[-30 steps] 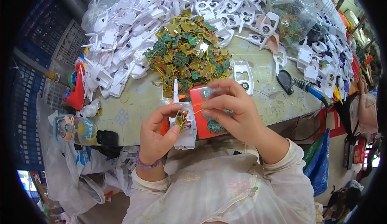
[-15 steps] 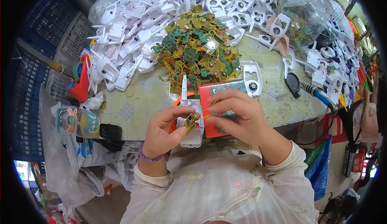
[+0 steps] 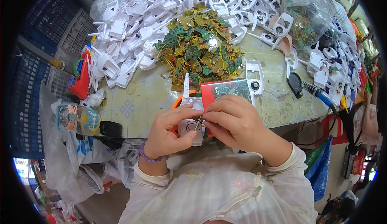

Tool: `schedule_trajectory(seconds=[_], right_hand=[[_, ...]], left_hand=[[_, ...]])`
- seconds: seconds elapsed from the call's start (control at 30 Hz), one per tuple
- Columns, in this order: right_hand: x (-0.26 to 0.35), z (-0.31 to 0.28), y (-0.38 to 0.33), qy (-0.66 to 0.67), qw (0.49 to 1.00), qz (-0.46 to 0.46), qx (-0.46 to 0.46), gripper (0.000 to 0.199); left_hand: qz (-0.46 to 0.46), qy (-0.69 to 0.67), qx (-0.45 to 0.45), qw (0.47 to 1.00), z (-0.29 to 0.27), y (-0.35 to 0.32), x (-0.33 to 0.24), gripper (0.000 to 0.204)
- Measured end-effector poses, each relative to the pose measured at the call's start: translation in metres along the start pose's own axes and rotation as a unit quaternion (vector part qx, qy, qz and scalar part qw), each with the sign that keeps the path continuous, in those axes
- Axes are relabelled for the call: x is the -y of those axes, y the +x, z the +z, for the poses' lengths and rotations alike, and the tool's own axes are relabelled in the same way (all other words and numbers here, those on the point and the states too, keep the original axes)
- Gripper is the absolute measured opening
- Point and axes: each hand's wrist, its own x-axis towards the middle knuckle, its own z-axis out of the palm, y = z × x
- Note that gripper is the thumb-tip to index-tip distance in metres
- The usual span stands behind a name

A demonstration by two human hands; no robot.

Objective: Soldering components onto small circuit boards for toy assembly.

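A small circuit board [image 3: 198, 124], turned edge-on, is pinched between the thumb and fingers of my left hand [image 3: 169, 130]. My right hand [image 3: 236, 119] is closed at the board's other side, with a bit of yellow wire [image 3: 219, 110] showing between its fingers. Below both hands lies a white plastic housing [image 3: 196, 141] with a long antenna-like stem [image 3: 186, 85], partly covered by my fingers. Dark thin wires show inside it. A red-edged sheet with a green pattern [image 3: 231, 87] lies beside it, and an orange ring [image 3: 176, 103] is partly hidden underneath.
A heap of circuit boards with yellow wires [image 3: 193, 52] stands ahead, with white housings [image 3: 133, 34] piled behind. A white frame with a round speaker [image 3: 254, 77] lies right, near a blue-handled soldering iron [image 3: 322, 97]. At left are a clear bottle [image 3: 86, 121] and a black object [image 3: 111, 129].
My right hand has moved left and closed in against the board. The board has turned from a slant to edge-on, and the yellow wire that was stretched between my hands is now mostly hidden.
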Motion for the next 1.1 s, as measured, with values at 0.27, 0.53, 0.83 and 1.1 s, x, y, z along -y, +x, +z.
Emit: schedule_trajectory(seconds=[0.27, 0.53, 0.83, 1.1], right_hand=[[0.004, -0.007, 0.0, -0.109, 0.992, -0.025, 0.052, 0.03], [0.002, -0.006, -0.001, -0.085, 0.994, -0.019, 0.058, 0.029], [-0.001, -0.009, 0.002, -0.062, 0.994, -0.017, 0.089, 0.026], [-0.015, -0.01, 0.0, 0.072, 0.993, 0.042, 0.082, 0.022]], left_hand=[[-0.011, 0.024, -0.005, 1.0, 0.0, 0.0, -0.004, 0.039], [-0.037, 0.007, -0.003, 0.999, 0.001, 0.0, -0.005, 0.038], [-0.012, 0.0, 0.027, 1.0, -0.001, 0.002, -0.003, 0.038], [-0.032, -0.034, 0.01, 0.999, -0.005, -0.001, 0.005, 0.038]])
